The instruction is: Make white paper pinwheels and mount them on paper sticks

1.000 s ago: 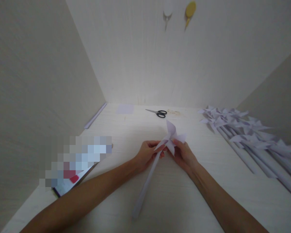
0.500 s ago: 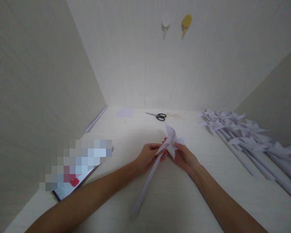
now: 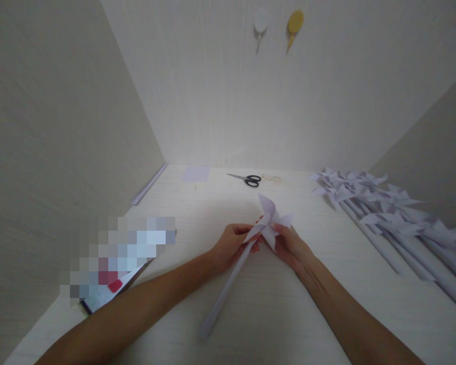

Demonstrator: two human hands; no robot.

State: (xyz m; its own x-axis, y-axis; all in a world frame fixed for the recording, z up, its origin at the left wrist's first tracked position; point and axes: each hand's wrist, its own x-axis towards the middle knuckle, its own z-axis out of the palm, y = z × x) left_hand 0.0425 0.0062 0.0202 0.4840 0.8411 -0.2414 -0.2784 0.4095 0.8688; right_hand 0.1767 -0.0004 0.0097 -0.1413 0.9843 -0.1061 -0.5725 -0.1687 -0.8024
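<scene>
A white paper pinwheel (image 3: 269, 219) on a rolled paper stick (image 3: 224, 291) is held over the middle of the pale table (image 3: 273, 314). My left hand (image 3: 231, 246) grips the top of the stick just under the folded blades. My right hand (image 3: 292, 247) pinches the blades from the right side, fingers at the centre of the wheel. The stick slants down to the left and its lower end rests near the table's front.
Several finished paper pinwheels (image 3: 387, 218) lie in a row at the right. Black-handled scissors (image 3: 247, 179) and a small paper square (image 3: 196, 173) lie at the back. A blurred packet (image 3: 117, 253) sits at the left. Two hooks (image 3: 277, 25) hang on the back wall.
Both hands and the pinwheel stay almost in place; the stick's lower end has swung slightly to the left. The view shifted a little.
</scene>
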